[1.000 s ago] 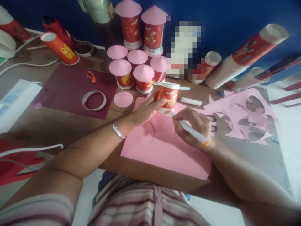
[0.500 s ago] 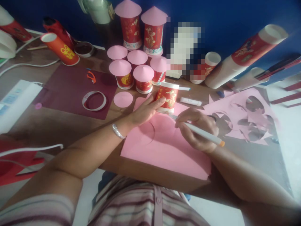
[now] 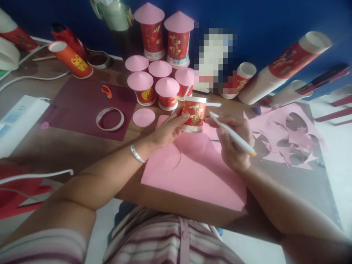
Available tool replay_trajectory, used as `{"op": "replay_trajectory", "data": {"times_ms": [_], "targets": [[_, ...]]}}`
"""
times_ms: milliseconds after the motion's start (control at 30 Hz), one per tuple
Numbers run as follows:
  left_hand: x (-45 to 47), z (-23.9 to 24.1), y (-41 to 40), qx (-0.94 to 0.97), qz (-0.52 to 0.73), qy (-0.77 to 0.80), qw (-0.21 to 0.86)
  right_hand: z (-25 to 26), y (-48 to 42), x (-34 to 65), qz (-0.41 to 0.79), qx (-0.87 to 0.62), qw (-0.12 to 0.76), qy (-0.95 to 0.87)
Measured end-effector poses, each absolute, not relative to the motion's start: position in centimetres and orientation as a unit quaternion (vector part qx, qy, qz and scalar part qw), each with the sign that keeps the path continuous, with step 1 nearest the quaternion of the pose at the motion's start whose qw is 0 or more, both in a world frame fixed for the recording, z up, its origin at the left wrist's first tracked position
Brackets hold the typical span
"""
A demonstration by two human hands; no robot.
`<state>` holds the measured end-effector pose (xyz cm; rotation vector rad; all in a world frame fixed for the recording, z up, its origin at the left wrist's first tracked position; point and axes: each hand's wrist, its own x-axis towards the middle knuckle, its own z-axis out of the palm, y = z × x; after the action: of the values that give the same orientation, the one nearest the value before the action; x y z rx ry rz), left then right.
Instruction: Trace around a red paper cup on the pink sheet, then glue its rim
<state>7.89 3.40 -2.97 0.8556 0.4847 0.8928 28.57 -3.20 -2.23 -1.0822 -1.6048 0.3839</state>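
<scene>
My left hand (image 3: 172,128) is closed round the side of a short red paper cup (image 3: 194,112) with gold figures and a white lower rim. Between the fingers of my right hand (image 3: 236,141) is a white marker pen (image 3: 233,135), its orange tip pointing up and left, just right of the cup and apart from it. Pink paper sheets (image 3: 192,179) lie under both hands, with a round outline visible on the top sheet. A cut pink disc (image 3: 143,117) rests to the left of the cup.
Several red cups with pink cone roofs (image 3: 167,88) stand behind the held cup. Cut pink scraps (image 3: 288,135) lie at right, near a tall leaning stack of cups (image 3: 286,68). A tape roll (image 3: 110,118) is on a maroon sheet (image 3: 74,113) at left.
My right hand has raised the marker from low by the cup's base to beside its upper side, tip turned upward. My left hand still holds the cup, shifted slightly left.
</scene>
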Motion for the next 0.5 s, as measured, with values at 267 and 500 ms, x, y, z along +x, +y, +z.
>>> {"op": "replay_trajectory", "data": {"times_ms": [267,500], "targets": [[8.0,-2.4,3.2,0.454,0.401,0.198,0.770,-1.8,-3.6,28.4,0.155,-0.465,0.530,-0.692],[7.5,-1.3,3.0,0.511,0.357,0.243,0.743,-1.9,-4.0,28.6,0.140,-0.459,0.526,-0.702]]}}
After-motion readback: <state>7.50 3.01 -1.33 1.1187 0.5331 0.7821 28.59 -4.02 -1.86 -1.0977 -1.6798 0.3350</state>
